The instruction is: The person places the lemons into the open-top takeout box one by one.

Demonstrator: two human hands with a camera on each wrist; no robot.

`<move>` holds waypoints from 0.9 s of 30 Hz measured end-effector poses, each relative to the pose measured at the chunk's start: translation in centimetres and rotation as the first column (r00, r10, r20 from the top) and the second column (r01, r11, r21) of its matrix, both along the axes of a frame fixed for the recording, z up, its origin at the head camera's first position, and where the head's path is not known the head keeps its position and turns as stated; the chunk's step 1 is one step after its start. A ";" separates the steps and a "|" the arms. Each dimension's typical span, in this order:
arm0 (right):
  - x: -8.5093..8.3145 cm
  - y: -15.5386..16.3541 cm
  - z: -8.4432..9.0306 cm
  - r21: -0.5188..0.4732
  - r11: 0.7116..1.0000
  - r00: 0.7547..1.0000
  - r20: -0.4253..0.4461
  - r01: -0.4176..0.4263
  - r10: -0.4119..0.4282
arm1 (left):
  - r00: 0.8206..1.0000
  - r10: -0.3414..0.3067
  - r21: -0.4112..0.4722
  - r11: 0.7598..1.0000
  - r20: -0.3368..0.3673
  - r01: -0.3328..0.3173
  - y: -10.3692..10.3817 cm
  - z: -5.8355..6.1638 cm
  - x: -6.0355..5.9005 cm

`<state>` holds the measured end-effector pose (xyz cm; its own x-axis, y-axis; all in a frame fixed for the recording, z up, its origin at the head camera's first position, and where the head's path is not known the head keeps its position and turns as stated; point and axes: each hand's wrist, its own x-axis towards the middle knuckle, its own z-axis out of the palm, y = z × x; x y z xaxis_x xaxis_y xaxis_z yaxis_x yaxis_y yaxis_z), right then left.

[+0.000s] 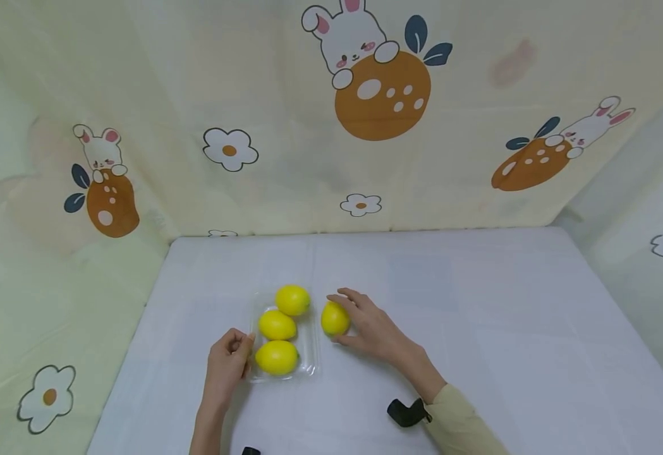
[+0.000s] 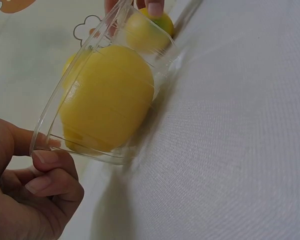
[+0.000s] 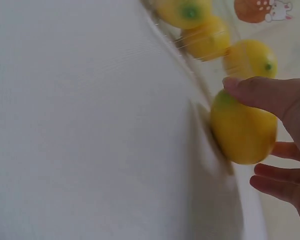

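A clear plastic tray [image 1: 308,344] holds three yellow lemons in a rough column: a far one [image 1: 292,299], a middle one [image 1: 277,325] and a near one [image 1: 277,357]. My left hand [image 1: 227,360] pinches the tray's left rim between thumb and curled fingers, seen closely in the left wrist view. Just right of the tray, my right hand [image 1: 373,328] grips a fourth lemon [image 1: 334,319]. Its thumb lies on the near side and its fingers reach round the far side. The right wrist view shows this lemon [image 3: 242,127] low over the white surface, beside the tray.
The white-covered table [image 1: 479,316] stretches out to the right of the hands. Behind it and at both sides hangs a pale curtain [image 1: 285,189] printed with rabbits and flowers. A black strap piece [image 1: 407,412] sits at my right wrist.
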<state>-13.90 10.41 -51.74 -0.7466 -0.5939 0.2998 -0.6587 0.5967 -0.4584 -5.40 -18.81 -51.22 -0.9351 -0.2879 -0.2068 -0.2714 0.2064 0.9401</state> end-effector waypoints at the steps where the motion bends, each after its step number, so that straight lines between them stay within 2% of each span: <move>1: 0.0 -0.2 -0.3 0.003 1.000 1.000 0.003 0.003 -0.003 | 1.000 -0.001 0.001 1.000 -0.001 0.001 0.0 0.0 0.0; 8: -0.2 -0.8 -1.4 0.020 1.000 0.999 0.050 0.021 -0.022 | 1.000 0.002 0.009 1.000 0.002 -0.002 0.4 -0.1 0.1; 16: 0.1 -0.9 -1.5 0.038 0.999 0.999 0.048 0.015 -0.017 | 1.000 0.012 -0.004 1.000 0.002 -0.012 0.6 -0.3 0.2; 22: 0.9 -0.4 -1.3 0.000 1.000 1.000 -0.003 0.005 -0.005 | 1.000 0.013 0.001 1.000 0.006 -0.013 0.6 -0.4 0.5; 27: 1.9 0.4 -0.5 -0.045 0.999 0.994 -0.107 -0.025 0.021 | 1.000 0.015 -0.004 1.000 0.000 -0.015 0.7 -0.4 0.6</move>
